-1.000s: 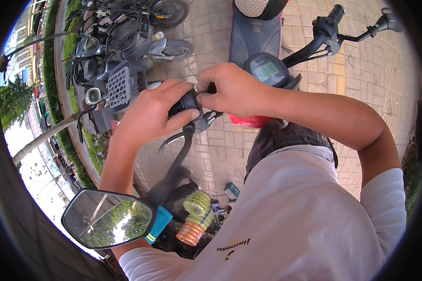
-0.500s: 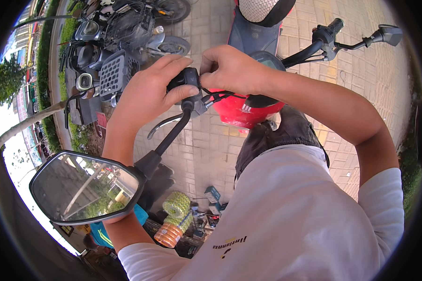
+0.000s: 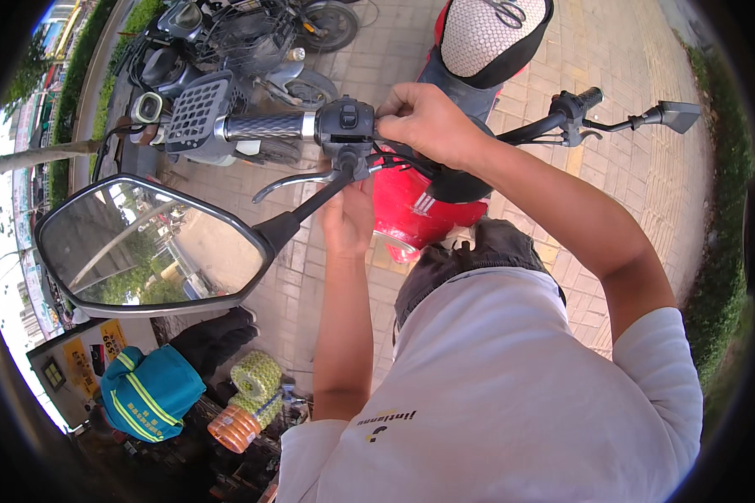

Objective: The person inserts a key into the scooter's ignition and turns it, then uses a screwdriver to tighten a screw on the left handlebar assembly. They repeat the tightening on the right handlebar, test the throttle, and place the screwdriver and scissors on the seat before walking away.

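A black switch housing (image 3: 346,126) sits on the left handlebar of a red electric scooter (image 3: 411,205), beside a black-and-silver grip (image 3: 268,127). My right hand (image 3: 428,124) is closed at the housing's inner end, fingertips pressed together; whatever they pinch is hidden. Below the housing is my left hand (image 3: 348,220), reaching up from underneath behind the mirror stem. Its fingers are mostly covered by the housing and cables. The silver brake lever (image 3: 289,186) points out to the left. A rear-view mirror (image 3: 151,243) stands on its stem nearer to me.
Scissors (image 3: 505,12) lie on the white mesh seat cover (image 3: 485,46). The right handlebar (image 3: 554,117) carries another mirror (image 3: 678,117). Parked two-wheelers, one with a grey basket (image 3: 200,117), stand at far left. Lower left, a person in a teal vest (image 3: 155,392) is near yellow-green and orange coils (image 3: 235,427).
My left hand has left the top of the switch housing and moved underneath it, uncovering the grip. My right hand stays at the housing's inner end. The view has shifted, showing the scissors and the person.
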Available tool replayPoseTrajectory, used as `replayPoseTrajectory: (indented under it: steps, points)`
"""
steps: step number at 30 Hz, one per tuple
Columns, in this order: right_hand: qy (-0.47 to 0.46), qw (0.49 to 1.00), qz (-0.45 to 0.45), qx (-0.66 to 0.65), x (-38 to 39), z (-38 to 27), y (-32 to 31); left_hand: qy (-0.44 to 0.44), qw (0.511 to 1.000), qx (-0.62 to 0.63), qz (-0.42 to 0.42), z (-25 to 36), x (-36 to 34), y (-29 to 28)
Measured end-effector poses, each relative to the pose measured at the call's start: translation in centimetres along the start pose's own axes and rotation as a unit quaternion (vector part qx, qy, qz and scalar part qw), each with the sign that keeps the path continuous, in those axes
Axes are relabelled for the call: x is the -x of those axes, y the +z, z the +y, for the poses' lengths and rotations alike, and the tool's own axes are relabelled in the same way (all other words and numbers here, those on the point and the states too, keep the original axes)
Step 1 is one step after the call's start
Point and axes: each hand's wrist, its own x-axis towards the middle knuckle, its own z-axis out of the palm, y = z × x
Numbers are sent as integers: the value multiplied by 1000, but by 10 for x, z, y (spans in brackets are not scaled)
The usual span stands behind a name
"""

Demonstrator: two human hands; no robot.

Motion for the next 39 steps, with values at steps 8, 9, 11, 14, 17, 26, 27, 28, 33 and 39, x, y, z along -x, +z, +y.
replayPoseTrajectory:
  steps: [8,9,11,14,17,26,27,28,33,39]
  points:
    - [-14,1000,12,-16,0,7,1,-24,996,89,3,10,-26,31]
    - [-10,1000,12,-15,2,7,0,-28,996,82,11,13,-24,37]
    - [-9,1000,5,-13,1,3,0,-24,994,102,23,17,-22,47]
    - [2,999,-17,-30,-5,9,-2,-29,990,110,83,16,-18,54]
    - [28,998,-26,-49,-11,12,-5,-28,984,113,131,14,-22,56]
    - [-1,996,1,-88,5,9,-2,-39,986,123,106,15,-22,54]
    - [-4,997,13,-75,6,8,-1,-39,985,125,113,14,-21,53]
    - [-6,998,16,-65,5,8,-1,-40,987,114,103,13,-23,50]
    - [-21,999,28,6,5,4,0,-47,991,84,94,14,-27,43]
    - [-229,945,-63,226,-6,12,-31,-68,992,92,52,22,-22,54]
